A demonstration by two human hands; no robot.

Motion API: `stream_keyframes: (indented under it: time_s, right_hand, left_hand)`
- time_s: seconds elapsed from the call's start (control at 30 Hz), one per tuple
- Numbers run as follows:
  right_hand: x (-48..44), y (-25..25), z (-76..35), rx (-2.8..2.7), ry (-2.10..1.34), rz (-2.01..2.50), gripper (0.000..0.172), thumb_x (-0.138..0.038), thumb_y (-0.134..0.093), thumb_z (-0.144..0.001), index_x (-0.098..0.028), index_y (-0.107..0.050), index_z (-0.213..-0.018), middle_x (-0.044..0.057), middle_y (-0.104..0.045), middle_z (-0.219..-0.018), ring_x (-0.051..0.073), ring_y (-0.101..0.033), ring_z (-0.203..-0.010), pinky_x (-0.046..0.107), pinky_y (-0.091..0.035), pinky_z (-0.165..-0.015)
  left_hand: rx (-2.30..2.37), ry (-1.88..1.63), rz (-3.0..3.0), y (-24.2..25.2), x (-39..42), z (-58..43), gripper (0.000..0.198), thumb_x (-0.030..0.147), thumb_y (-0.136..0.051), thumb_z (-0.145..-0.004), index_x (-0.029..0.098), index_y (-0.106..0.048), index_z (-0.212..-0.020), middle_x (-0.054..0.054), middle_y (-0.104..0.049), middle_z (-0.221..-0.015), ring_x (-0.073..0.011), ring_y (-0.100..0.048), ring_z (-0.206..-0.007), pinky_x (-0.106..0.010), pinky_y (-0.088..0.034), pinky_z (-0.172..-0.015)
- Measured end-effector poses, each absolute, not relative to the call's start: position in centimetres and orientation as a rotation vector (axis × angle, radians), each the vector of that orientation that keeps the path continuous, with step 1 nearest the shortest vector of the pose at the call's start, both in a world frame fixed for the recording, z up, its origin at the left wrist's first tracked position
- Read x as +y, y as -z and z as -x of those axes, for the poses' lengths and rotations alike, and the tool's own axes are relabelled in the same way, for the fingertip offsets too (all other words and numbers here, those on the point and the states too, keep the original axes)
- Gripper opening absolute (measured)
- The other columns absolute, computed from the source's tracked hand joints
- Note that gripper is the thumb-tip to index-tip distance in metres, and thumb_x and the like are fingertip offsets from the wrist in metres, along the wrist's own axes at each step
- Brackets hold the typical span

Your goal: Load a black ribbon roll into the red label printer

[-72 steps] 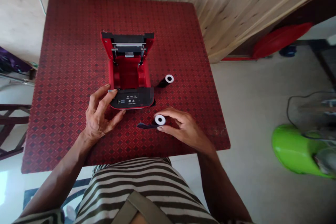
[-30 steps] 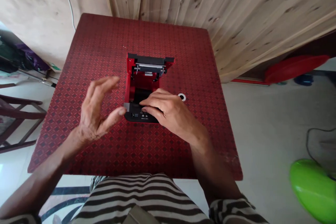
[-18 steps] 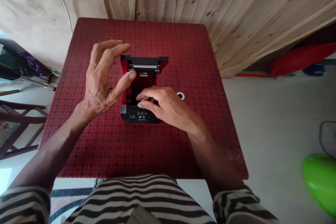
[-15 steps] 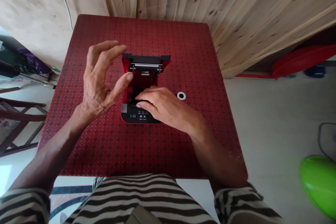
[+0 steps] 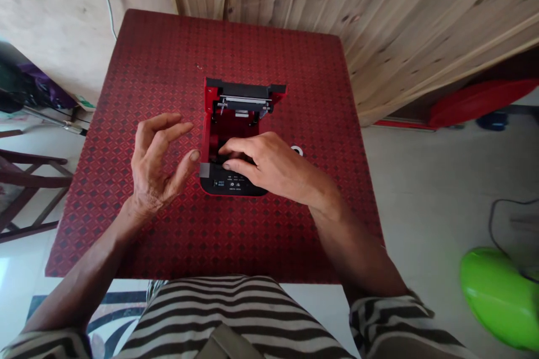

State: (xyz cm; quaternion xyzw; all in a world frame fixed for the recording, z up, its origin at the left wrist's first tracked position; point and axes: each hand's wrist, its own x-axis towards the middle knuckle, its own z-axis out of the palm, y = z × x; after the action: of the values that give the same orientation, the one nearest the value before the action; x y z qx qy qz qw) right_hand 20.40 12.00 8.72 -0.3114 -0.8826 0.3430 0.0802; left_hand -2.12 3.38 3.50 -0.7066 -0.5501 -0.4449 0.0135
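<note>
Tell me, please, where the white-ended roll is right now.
In the head view, the white-ended roll is on the red table, right of the open red printer, partly hidden behind the right hand.

Across mid-frame, a red, dark-diamond-patterned rectangular table point(image 5: 193, 235); on it, an open red-and-black box-shaped plastic machine point(image 5: 236, 125) at centre, a partly hidden white-ended roll point(image 5: 300, 150) right of centre.

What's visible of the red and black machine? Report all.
The red and black machine, which looks plastic, stands on the patterned red table with its lid raised at the far side. A pale bar runs across the lid's inside. Its black front panel bears small white markings and a grey patch at the left corner. The right grip reaches into its open bay, hiding part; touch is hard to tell.
</note>
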Motion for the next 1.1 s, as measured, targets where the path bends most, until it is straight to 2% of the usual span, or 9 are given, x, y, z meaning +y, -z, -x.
stream_keyframes:
  time_s: [0.1,0.23,0.37,0.47,0.57,0.7,0.9,1.0,1.1]
  right_hand:
    - [12.1,-8.4,-20.9,-2.533,-1.035,0.933,0.014,-0.014,-0.07,-0.099,-0.017,-0.079,-0.109,0.003,-0.084,-0.101,0.017,-0.077,-0.088,0.028,-0.05,-0.081]
    - [11.9,-7.9,-21.4,-2.508,-0.895,0.875,0.014,-0.017,-0.063,-0.104,-0.018,-0.076,-0.11,0.003,-0.083,-0.105,0.017,-0.076,-0.091,0.029,-0.049,-0.083]
    - [10.6,-7.9,-21.4,-2.631,-0.611,0.898,0.019,-0.018,-0.054,-0.109,-0.014,-0.069,-0.119,0.007,-0.079,-0.1,0.019,-0.072,-0.086,0.031,-0.049,-0.077]
    - [9.4,-8.3,-21.2,-2.725,-0.27,0.867,0.022,-0.01,-0.045,-0.109,-0.013,-0.066,-0.114,0.007,-0.074,-0.09,0.019,-0.066,-0.08,0.032,-0.046,-0.074]
    - [8.3,-8.5,-20.8,-2.736,0.05,0.738,0.028,-0.004,-0.04,-0.108,-0.014,-0.067,-0.107,0.006,-0.071,-0.084,0.021,-0.06,-0.079,0.035,-0.044,-0.074]
    - [6.8,-8.3,-20.3,-2.652,0.278,0.676,0.027,-0.006,-0.044,-0.108,-0.015,-0.07,-0.103,0.007,-0.071,-0.089,0.022,-0.057,-0.083,0.037,-0.041,-0.073]
    - [5.2,-7.3,-19.6,-2.493,0.361,0.745,0.026,-0.008,-0.053,-0.106,-0.016,-0.073,-0.091,0.003,-0.064,-0.078,0.02,-0.052,-0.077,0.037,-0.036,-0.067]
    - [5.1,-6.7,-19.4,-2.446,0.365,0.76,0.026,-0.009,-0.056,-0.106,-0.016,-0.071,-0.086,0.002,-0.063,-0.075,0.019,-0.053,-0.076,0.036,-0.038,-0.067]
    - [5.2,-6.5,-19.4,-2.448,0.36,0.772,0.024,-0.007,-0.055,-0.106,-0.013,-0.073,-0.092,0.004,-0.066,-0.079,0.019,-0.055,-0.078,0.034,-0.043,-0.07]
  left_hand:
    - [-1.688,1.403,2.198,-3.9,4.0,2.3,0.034,0.038,-0.07,-0.1,0.028,-0.068,-0.133,-0.008,-0.068,-0.133,-0.0246,-0.065,-0.127,-0.047,-0.056,-0.111]
    - [-1.676,1.413,2.208,-4.8,5.3,2.5,0.034,0.041,-0.069,-0.102,0.027,-0.068,-0.132,-0.009,-0.067,-0.134,-0.026,-0.064,-0.128,-0.047,-0.057,-0.109]
    - [-1.672,1.483,2.277,-6.1,7.9,2.5,0.053,0.056,-0.067,-0.102,0.026,-0.059,-0.144,-0.01,-0.06,-0.144,-0.0275,-0.058,-0.138,-0.041,-0.06,-0.101]
    - [-1.65,1.47,2.392,-6.9,10.1,2.1,0.062,0.06,-0.062,-0.103,0.025,-0.049,-0.153,-0.011,-0.056,-0.152,-0.0255,-0.059,-0.138,-0.039,-0.057,-0.104]
    - [-1.59,1.504,2.556,-7.5,11.3,1.6,0.055,0.055,-0.052,-0.109,0.025,-0.048,-0.155,-0.009,-0.065,-0.144,-0.0202,-0.065,-0.131,-0.037,-0.056,-0.108]
    - [-1.513,1.444,2.619,-8.0,10.1,1.1,0.046,0.048,-0.039,-0.114,0.021,-0.066,-0.138,-0.009,-0.073,-0.126,-0.0185,-0.068,-0.12,-0.037,-0.055,-0.106]
    - [-1.484,1.297,2.761,-7.2,6.1,1.3,0.041,0.036,-0.04,-0.113,0.025,-0.063,-0.145,-0.009,-0.069,-0.132,-0.0218,-0.066,-0.124,-0.042,-0.054,-0.11]
    - [-1.506,1.22,2.805,-6.1,4.8,1.5,0.039,0.034,-0.042,-0.111,0.031,-0.062,-0.144,-0.007,-0.068,-0.133,-0.0234,-0.066,-0.124,-0.044,-0.053,-0.109]
    - [-1.466,1.162,2.822,-5.1,4.2,1.6,0.038,0.031,-0.043,-0.11,0.028,-0.064,-0.141,-0.009,-0.068,-0.131,-0.0236,-0.067,-0.119,-0.044,-0.054,-0.104]
